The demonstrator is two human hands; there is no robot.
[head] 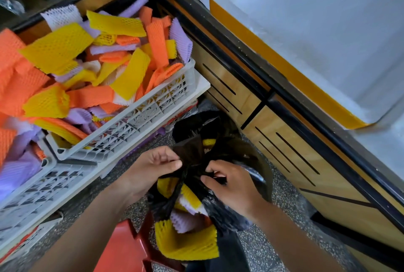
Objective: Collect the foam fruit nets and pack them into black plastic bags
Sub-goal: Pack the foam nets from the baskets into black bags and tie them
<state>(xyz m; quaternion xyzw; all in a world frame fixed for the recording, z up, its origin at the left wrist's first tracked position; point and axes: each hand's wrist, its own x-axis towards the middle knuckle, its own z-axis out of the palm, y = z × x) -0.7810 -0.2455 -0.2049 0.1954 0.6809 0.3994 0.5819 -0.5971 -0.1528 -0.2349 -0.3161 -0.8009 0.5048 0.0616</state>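
While the left hand [150, 169] pinches one twisted handle of the black plastic bag [220, 212], the right hand [231, 186] pinches the other, both crossed above foam nets [185, 243] stuffed inside. The bag sits on the floor [286, 206] beside a grey crate [122, 131] heaped with loose nets [56, 48].
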